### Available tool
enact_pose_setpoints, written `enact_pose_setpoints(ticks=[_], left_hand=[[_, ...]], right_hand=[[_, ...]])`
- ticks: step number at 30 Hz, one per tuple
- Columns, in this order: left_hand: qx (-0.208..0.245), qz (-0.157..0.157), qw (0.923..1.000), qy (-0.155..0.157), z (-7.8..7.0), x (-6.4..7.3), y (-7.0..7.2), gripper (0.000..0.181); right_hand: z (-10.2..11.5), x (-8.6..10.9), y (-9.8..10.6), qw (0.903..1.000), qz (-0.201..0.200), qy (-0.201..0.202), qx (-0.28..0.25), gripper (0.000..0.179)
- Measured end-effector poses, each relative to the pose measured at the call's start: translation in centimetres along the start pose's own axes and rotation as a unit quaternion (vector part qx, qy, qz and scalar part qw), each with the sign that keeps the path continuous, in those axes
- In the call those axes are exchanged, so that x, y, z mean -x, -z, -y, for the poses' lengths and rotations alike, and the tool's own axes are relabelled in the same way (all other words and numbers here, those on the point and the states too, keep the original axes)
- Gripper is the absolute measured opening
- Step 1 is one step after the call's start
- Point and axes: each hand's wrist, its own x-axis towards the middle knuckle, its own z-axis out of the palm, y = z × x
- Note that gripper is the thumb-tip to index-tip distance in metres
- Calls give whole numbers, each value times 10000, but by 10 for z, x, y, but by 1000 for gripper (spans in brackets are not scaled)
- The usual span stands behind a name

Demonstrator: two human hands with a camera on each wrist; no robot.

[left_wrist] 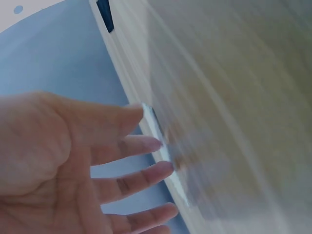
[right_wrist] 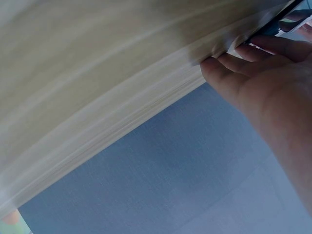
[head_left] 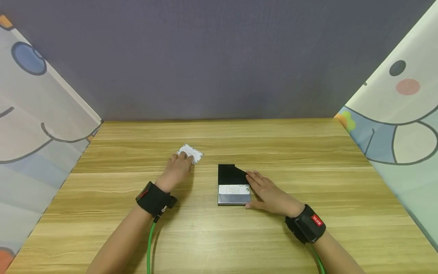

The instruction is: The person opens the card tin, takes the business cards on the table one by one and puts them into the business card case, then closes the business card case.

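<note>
A white card [head_left: 191, 152] with a dark leafy border lies flat on the table, left of centre. My left hand [head_left: 178, 170] reaches over its near left edge with fingertips on it; in the left wrist view the thumb and fingers are spread at the card [left_wrist: 155, 127]. An opened black card case [head_left: 230, 175], its lid folded back, lies nearer the middle. Inside it sits a white card with green leaves [head_left: 236, 189], partly behind a grey pocket. My right hand [head_left: 272, 196] rests at the case's right side, fingers extended along the lid, thumb at the lower right corner.
The wooden table [head_left: 308, 148] runs back to a grey panel [head_left: 219, 61]. Cartoon-printed sheets [head_left: 41, 110] flank both sides. Each wrist wears a black band [head_left: 154, 198], and a green cable [head_left: 149, 243] trails from it toward the near edge.
</note>
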Motion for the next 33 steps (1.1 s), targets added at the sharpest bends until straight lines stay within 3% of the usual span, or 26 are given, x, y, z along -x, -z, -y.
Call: enact_pose_setpoints(ticks=[4, 7, 20, 27, 33], left_hand=[[-238, 304, 9992, -111, -6, 4, 1, 25], [-343, 354, 9985, -222, -9, 5, 1, 26], [336, 107, 9993, -78, -1, 5, 0, 42], [-19, -197, 9995, -253, 3, 5, -1, 42], [-115, -213, 9997, -67, 2, 3, 1, 46]], right_hand=[[1, 0, 0, 10000, 46, -20, -15, 85], [1, 0, 0, 10000, 53, -20, -17, 85], [1, 0, 0, 10000, 10, -9, 3, 85], [1, 0, 1, 10000, -4, -2, 37, 84], [0, -1, 0, 10000, 5, -18, 21, 85]])
